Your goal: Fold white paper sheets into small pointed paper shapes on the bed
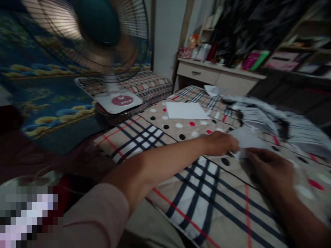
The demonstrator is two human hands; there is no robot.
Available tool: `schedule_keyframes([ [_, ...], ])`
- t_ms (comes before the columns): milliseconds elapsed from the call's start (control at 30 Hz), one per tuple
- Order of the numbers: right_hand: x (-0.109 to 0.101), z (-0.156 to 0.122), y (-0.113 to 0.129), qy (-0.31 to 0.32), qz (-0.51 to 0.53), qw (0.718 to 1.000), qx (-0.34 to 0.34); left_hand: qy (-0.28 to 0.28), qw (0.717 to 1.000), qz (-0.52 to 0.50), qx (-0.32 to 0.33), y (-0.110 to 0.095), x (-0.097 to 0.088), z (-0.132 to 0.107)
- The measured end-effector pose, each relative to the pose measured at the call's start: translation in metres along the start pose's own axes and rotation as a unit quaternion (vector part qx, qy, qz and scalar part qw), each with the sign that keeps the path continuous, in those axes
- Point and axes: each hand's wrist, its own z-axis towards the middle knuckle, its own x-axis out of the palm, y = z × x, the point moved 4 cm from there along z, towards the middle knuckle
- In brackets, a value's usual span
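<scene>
My left hand (222, 143) reaches across the checked and dotted bedspread (201, 196) and pinches the near edge of a white sheet of paper (247, 137). My right hand (271, 168) lies just below it, its fingers curled against the same sheet's lower edge. Both hands are blurred by motion. A second white sheet (186, 110) lies flat farther back on the bed. To the right a grey and white striped cloth (284, 125) sprawls over the bedspread.
A standing fan (103, 41) with a white base (117, 100) sits on the bed's far left corner. Behind it is a blue patterned blanket (49, 100). A beige desk (219, 74) with clutter and shelves (297, 51) fills the back right.
</scene>
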Motion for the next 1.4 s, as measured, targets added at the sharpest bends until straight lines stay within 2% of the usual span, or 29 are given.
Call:
schedule_keyframes([
  [67, 0.008, 0.008, -0.004, 0.038, 0.057, 0.998, -0.008, -0.026, 0.999, -0.032, -0.007, 0.002, 0.001, 0.0],
  [200, 0.019, 0.014, -0.016, 0.039, 0.077, 0.995, -0.042, -0.069, 0.993, -0.09, -0.042, 0.008, 0.002, -0.002],
  [367, 0.021, 0.012, -0.019, 0.035, 0.059, 0.997, -0.043, -0.051, 0.99, -0.124, -0.048, 0.013, 0.001, -0.006],
  [567, 0.018, 0.012, -0.014, 0.044, 0.02, 0.998, -0.038, -0.032, 0.985, -0.169, -0.016, 0.019, 0.001, -0.006],
  [700, 0.017, 0.012, -0.011, 0.055, -0.018, 0.998, -0.035, -0.038, 0.987, -0.158, 0.003, 0.016, 0.0, -0.007],
  [833, 0.017, 0.011, -0.006, 0.062, -0.071, 0.995, -0.042, -0.049, 0.992, -0.115, 0.026, 0.003, -0.003, -0.008],
  [967, 0.018, 0.011, -0.006, 0.071, -0.077, 0.993, -0.051, -0.055, 0.992, -0.102, 0.04, -0.003, -0.005, -0.008],
  [1033, 0.019, 0.011, -0.007, 0.061, -0.065, 0.994, -0.059, -0.064, 0.99, -0.119, 0.033, 0.001, -0.004, -0.008],
  [1167, 0.011, 0.01, -0.006, -0.028, -0.072, 0.993, -0.093, -0.074, 0.979, -0.191, 0.014, 0.014, 0.001, -0.008],
  [1233, 0.008, 0.009, -0.004, -0.047, -0.096, 0.989, -0.106, -0.076, 0.971, -0.227, 0.003, 0.018, 0.004, -0.008],
  [1400, 0.011, 0.007, -0.002, 0.062, -0.111, 0.987, -0.095, -0.076, 0.958, -0.276, -0.021, 0.022, 0.008, -0.007],
])
